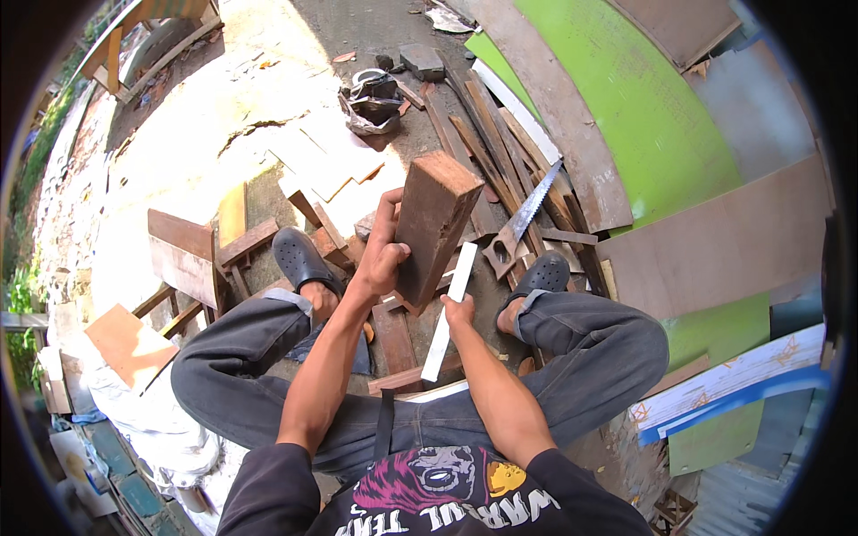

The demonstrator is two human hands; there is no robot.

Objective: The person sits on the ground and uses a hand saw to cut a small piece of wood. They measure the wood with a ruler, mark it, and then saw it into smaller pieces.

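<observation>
Head view: the left hand has its fingers curled around a brown, rectangular wooden block, tilted above the grey ground; the right hand has fingers closed on a flat white strip. The block looks stiff, fairly heavy, best gripped mid-length.

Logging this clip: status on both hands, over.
Left hand gripping brown wooden block. Right hand holding white strip. Handsaw near right shoe, apart from both hands.
</observation>
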